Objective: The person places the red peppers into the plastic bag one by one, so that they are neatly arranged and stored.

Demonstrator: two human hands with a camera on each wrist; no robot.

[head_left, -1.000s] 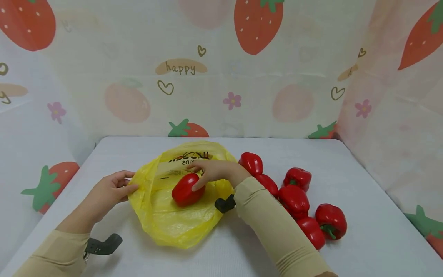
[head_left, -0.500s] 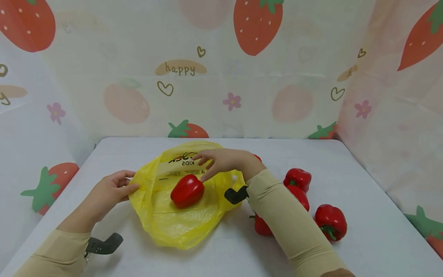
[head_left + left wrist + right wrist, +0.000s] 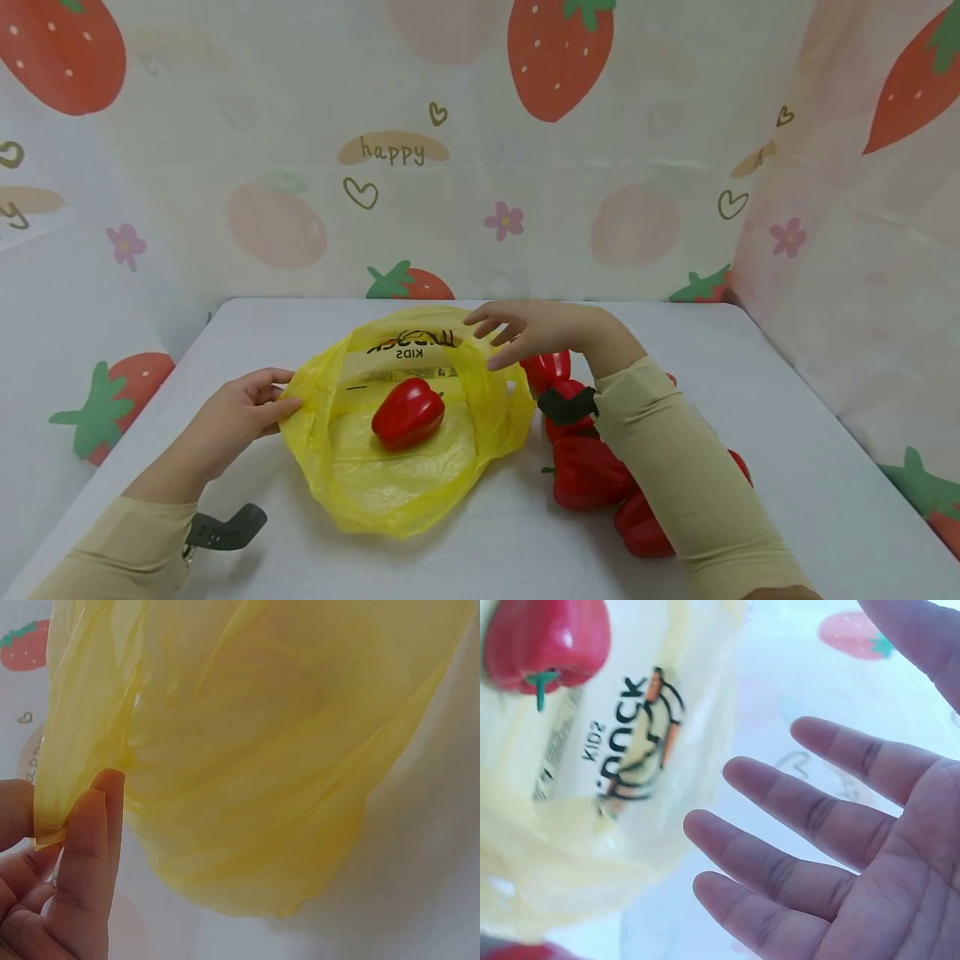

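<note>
My left hand (image 3: pixel 246 412) pinches the left edge of a yellow plastic bag (image 3: pixel 397 508), whose mouth spreads wide on the table. In the left wrist view the thumb and fingers (image 3: pixel 86 862) nip a fold of the thin film. One red bell pepper (image 3: pixel 408 414) with a green stem lies inside the bag, its stem pointing right. My right hand (image 3: pixel 543 327) hovers by the bag's right rim with fingers extended and nothing held. In the right wrist view its palm shows bare, beside the bag's printed wall (image 3: pixel 641 727).
Several more red bell peppers (image 3: pixel 588 473) lie right of the bag, partly hidden under my right forearm (image 3: pixel 690 475). The white table (image 3: pixel 480 554) is backed by a strawberry-print cloth (image 3: pixel 450 208). A dark wrist camera mount (image 3: pixel 567 407) juts from my right wrist.
My right hand has let go of the bell pepper in the bag, drawing back up and to the right. The left hand keeps its pinch on the bag's edge.
</note>
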